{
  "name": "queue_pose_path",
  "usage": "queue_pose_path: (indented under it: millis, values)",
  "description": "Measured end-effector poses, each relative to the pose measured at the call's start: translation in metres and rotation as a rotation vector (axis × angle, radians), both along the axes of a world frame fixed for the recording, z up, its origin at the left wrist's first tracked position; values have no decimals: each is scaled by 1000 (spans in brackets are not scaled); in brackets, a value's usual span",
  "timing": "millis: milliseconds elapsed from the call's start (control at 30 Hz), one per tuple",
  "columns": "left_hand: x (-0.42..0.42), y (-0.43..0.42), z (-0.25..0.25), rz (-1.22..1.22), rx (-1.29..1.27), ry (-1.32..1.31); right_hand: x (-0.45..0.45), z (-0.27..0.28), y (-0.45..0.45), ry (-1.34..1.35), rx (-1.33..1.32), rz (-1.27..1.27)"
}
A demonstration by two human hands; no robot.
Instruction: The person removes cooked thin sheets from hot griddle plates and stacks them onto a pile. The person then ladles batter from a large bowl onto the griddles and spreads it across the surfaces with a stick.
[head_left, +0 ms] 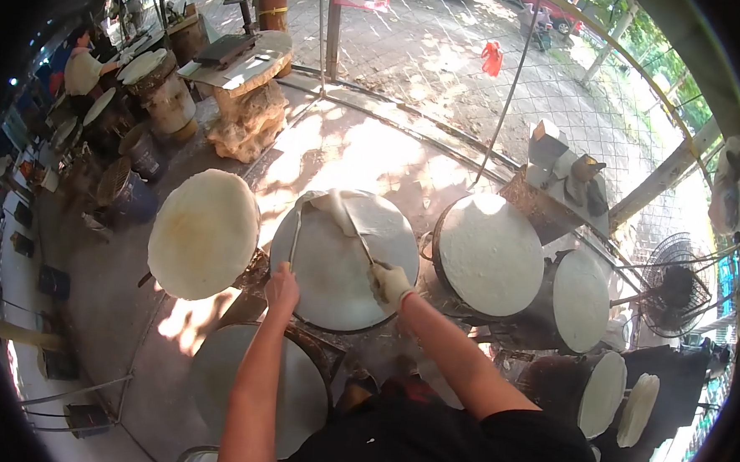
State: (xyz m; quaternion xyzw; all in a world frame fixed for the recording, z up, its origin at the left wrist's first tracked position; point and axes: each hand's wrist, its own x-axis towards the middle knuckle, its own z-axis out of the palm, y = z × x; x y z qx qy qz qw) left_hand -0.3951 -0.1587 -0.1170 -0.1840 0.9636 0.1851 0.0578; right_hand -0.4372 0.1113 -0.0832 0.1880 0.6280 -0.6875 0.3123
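Observation:
In the middle lies a large round griddle (334, 271) with a bare grey surface. A folded pale sheet (367, 216) rests at its far edge. My bare left hand (282, 288) is closed on a thin stick (295, 234), which reaches up to the sheet's left end. On my right hand (389, 285) is a pale glove; its fingers wrap round a second stick (358, 234), whose far end meets the sheet. Left of the griddle is a round pale flatbread (204, 234). To the right, another griddle is covered by a white round sheet (491, 254).
More round griddles stand near me, one at lower left (261, 384) and others at right (581, 301). A wire fence (443, 122) runs beyond. A table on a stump (249, 61) stands at upper left, and a person (84, 70) is farther left.

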Motion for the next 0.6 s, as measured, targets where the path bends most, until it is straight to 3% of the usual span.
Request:
queue_pose_path:
  millis: [33, 133, 167, 267, 300, 367, 433, 533, 567, 600]
  values:
    - [5, 0, 14, 14, -37, -10, -5, 9, 8, 22, 50, 41]
    - [18, -3, 36, 41, -110, -8, 2, -23, 22, 189, 41, -271]
    - [26, -11, 32, 34, -122, 10, -11, -119, 22, 242, 13, -362]
    - [41, -22, 21, 24, -141, 34, -17, -79, -15, 313, 150, 11]
    - [48, -25, 18, 23, -145, 34, -11, 11, -19, 121, 89, 78]
    - [64, -38, 12, 6, -173, 125, -27, 17, 4, 122, 196, 182]
    - [77, -40, 23, 60, -202, 111, -32, 0, 32, 164, 275, 195]
    - [97, -39, 29, 35, -269, 182, -34, -103, 6, 332, 150, -119]
    - [100, -34, 40, 60, -192, 80, -37, -115, -4, 409, 200, 41]
    - [106, -33, 38, 56, -190, 95, -37, -89, -5, 321, 179, 183]
